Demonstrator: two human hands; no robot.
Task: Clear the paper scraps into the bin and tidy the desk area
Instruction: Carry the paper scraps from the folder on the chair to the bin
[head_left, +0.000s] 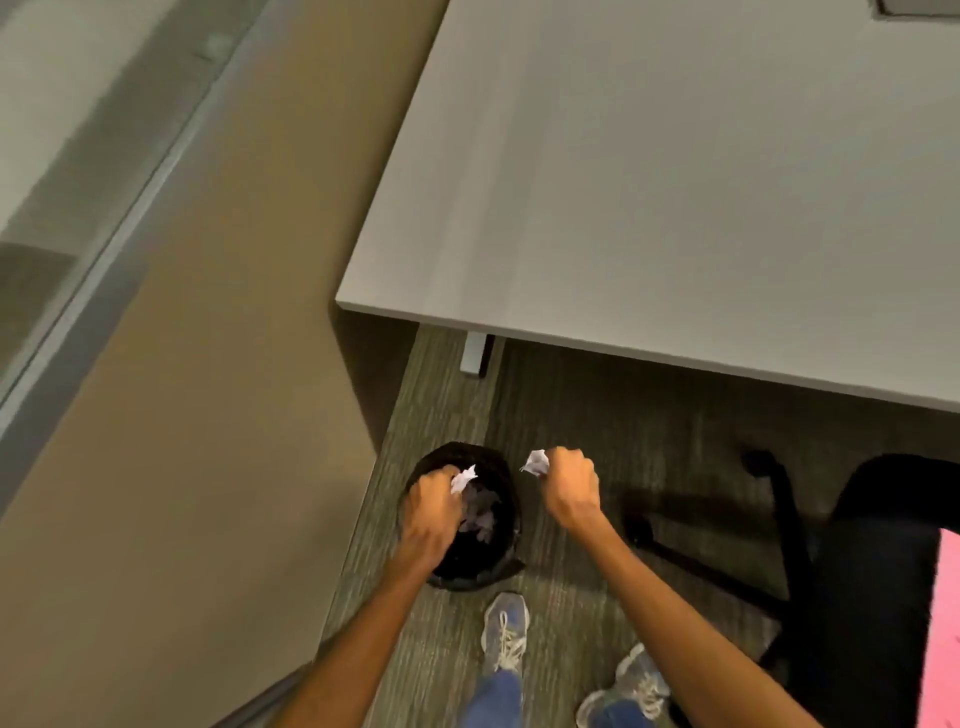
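Observation:
A round black bin stands on the floor by the wall, with several white paper scraps lying inside it. My left hand hangs over the bin's mouth, fingers closed on a white paper scrap. My right hand is just to the right of the bin's rim, above the floor, and grips another crumpled white scrap. The grey desk fills the upper right, its front edge well above both hands.
A black office chair with its wheeled base stands at the right, next to a pink object at the frame edge. A tan wall runs along the left. My shoes stand on the grey carpet below the bin.

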